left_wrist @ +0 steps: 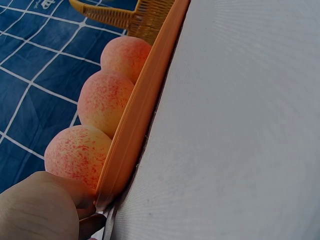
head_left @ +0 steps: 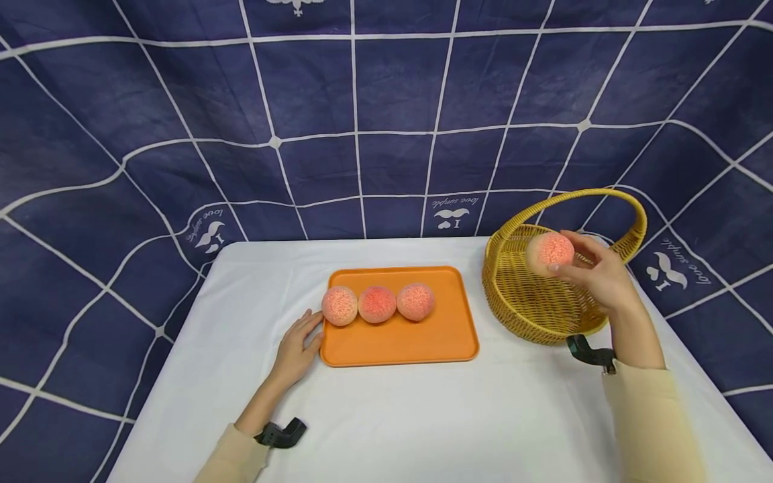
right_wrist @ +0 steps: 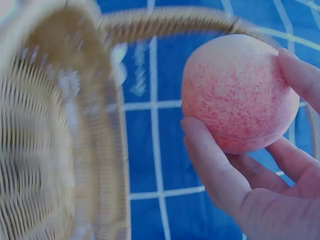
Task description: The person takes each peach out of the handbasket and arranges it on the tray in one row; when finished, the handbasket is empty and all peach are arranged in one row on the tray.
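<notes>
My right hand [head_left: 594, 272] grips a pink-and-cream peach [head_left: 551, 254] between thumb and fingers, over the yellow wicker basket [head_left: 513, 312] and beneath its arched handle. The same peach [right_wrist: 240, 95] fills much of the right wrist view, with the thumb on one side and fingers on the other. Three more peaches sit in a row on the orange tray [head_left: 398, 345]: a left one [head_left: 339, 306], a middle one [head_left: 377, 304] and a right one [head_left: 416, 301]. At the tray's left edge rests my left hand [head_left: 297, 349], fingertips touching the rim beside the left peach.
A white cloth [head_left: 423, 416] covers the table. Behind it and along both sides hangs a dark blue sheet [head_left: 392, 87] with white grid lines. The basket stands to the right of the tray, its handle [head_left: 574, 194] rising above it.
</notes>
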`<state>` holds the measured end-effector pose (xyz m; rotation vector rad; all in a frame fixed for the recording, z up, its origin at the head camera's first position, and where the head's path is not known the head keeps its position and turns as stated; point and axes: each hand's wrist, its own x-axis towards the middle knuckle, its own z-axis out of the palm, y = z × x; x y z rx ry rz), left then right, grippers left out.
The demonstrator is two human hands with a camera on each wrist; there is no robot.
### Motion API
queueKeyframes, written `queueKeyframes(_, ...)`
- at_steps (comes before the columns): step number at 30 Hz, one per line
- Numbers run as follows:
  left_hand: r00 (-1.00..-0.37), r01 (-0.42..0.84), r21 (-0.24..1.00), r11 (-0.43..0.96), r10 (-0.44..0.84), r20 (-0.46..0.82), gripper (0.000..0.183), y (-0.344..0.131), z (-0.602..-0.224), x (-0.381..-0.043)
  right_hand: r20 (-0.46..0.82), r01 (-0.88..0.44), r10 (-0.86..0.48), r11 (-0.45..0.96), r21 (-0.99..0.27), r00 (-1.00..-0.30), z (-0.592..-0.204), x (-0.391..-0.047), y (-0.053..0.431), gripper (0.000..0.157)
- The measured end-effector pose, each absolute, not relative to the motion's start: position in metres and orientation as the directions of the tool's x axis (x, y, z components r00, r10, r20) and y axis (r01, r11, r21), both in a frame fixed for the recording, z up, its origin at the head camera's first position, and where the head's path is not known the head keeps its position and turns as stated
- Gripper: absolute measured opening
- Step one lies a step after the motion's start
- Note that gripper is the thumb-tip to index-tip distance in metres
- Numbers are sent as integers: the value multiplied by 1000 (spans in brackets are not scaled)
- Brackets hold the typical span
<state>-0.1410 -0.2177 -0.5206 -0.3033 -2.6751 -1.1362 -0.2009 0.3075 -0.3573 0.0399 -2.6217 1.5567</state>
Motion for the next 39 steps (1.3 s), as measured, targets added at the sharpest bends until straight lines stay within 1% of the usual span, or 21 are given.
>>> queueKeyframes(5, -953, 279, 684, 674, 105, 285, 44, -217, -521, -142, 196, -214, -90, 289, -933, -976, -360, -178, 282, 69)
queueKeyframes(7, -952, 281, 686, 671, 107, 286, 44, -217, -522, -143, 206, -234, -125, 275, -933, -970, -361, -173, 271, 68)
queueKeyframes(9, -952, 284, 685, 671, 111, 286, 44, -217, -523, -143, 187, -222, -143, 289, -931, -972, -362, -169, 259, 67)
queueKeyframes(13, -955, 274, 689, 672, 107, 275, 44, -217, -524, -144, 108, -165, -184, 334, -928, -977, -372, -170, 237, 69)
queueKeyframes(18, -958, 266, 687, 676, 106, 267, 44, -217, -523, -144, 48, -124, -251, 295, -948, -967, -393, -178, 215, 72)
queueKeyframes(23, -961, 258, 694, 672, 103, 258, 44, -217, -522, -143, 35, -116, -265, 296, -948, -964, -412, -187, 200, 72)
queueKeyframes(26, -960, 261, 698, 667, 102, 261, 44, -217, -523, -143, 27, -113, -262, 318, -941, -965, -422, -191, 195, 70)
queueKeyframes(32, -959, 263, 694, 670, 103, 263, 45, -218, -523, -142, -29, -57, -245, 336, -940, -969, -434, -196, 190, 71)
queueKeyframes(39, -964, 249, 702, 667, 104, 243, 45, -219, -521, -141, -66, -13, -262, 289, -957, -963, -445, -201, 189, 71)
